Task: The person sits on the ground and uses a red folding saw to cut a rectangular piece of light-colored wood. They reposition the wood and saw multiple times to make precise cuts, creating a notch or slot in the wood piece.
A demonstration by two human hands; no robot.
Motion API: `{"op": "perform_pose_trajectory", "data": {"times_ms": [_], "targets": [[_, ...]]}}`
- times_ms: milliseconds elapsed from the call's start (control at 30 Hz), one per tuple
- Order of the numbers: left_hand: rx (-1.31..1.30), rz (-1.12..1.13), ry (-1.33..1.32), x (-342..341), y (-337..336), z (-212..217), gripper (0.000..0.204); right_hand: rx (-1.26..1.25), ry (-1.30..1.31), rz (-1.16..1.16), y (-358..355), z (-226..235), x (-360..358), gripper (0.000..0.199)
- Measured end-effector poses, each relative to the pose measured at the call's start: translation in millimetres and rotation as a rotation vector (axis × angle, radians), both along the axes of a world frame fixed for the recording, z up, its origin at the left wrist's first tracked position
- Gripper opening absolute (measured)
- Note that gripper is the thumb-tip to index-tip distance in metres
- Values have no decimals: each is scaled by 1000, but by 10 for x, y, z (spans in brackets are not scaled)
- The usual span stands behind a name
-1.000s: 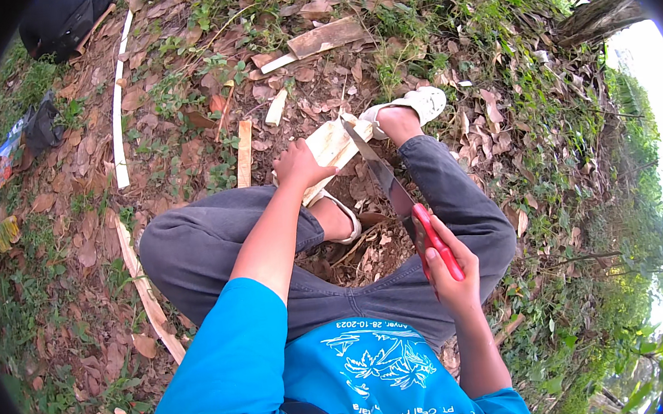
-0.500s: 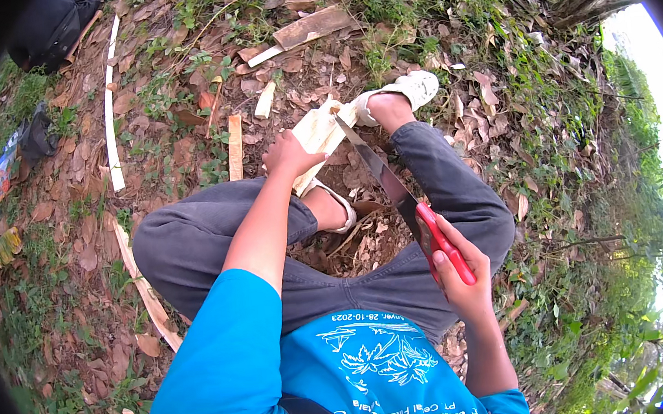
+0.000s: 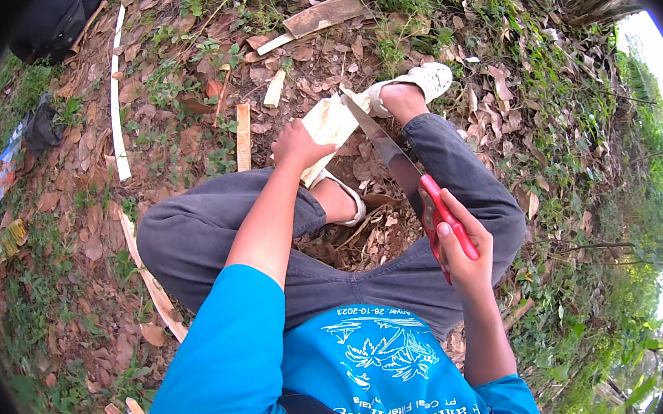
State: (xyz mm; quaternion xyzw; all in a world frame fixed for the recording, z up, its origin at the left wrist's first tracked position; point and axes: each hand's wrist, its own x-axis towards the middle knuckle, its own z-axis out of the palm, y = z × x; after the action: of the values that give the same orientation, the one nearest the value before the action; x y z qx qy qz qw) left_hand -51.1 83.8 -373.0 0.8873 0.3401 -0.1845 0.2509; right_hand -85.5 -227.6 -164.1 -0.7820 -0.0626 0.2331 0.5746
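Observation:
My left hand point(image 3: 298, 144) is closed on the near left edge of a pale piece of wood point(image 3: 332, 122), which lies slanted between my feet. In my right hand point(image 3: 466, 249) is the red handle of a handsaw point(image 3: 394, 158). Its long metal blade points forward and left, and the tip lies at the far right end of the wood. Whether the teeth touch the wood I cannot tell. My shoes point(image 3: 434, 78) are off-white; one is beside the wood's far end and the other is partly hidden under its near end.
Dry leaves and grass cover the ground. A short wood strip point(image 3: 243, 137), a small pale offcut point(image 3: 275, 89) and a brown board point(image 3: 323, 15) lie ahead. Long white strip point(image 3: 116, 100) and split stick point(image 3: 151, 282) are on the left, a dark bag point(image 3: 55, 26) farther off, a trunk point(image 3: 601, 3) at far right.
The wood has turned in my left hand, and its split-looking right part no longer shows. The saw's tip still lies at its far end. The whole view has shifted slightly.

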Motion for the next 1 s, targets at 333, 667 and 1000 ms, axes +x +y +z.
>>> {"op": "perform_pose_trajectory", "data": {"times_ms": [333, 667, 1000], "targets": [[-3, 11, -10, -32, 17, -47, 107, -89, -33, 74, -49, 241, -83, 47], [14, -21, -1, 28, 20, -3, 110, -69, -148, 127, 321, -331, 213, 47], [21, -70, -41, -21, -9, -53, 110, -98, -131, 104, 117, -372, 142, 47]]}}
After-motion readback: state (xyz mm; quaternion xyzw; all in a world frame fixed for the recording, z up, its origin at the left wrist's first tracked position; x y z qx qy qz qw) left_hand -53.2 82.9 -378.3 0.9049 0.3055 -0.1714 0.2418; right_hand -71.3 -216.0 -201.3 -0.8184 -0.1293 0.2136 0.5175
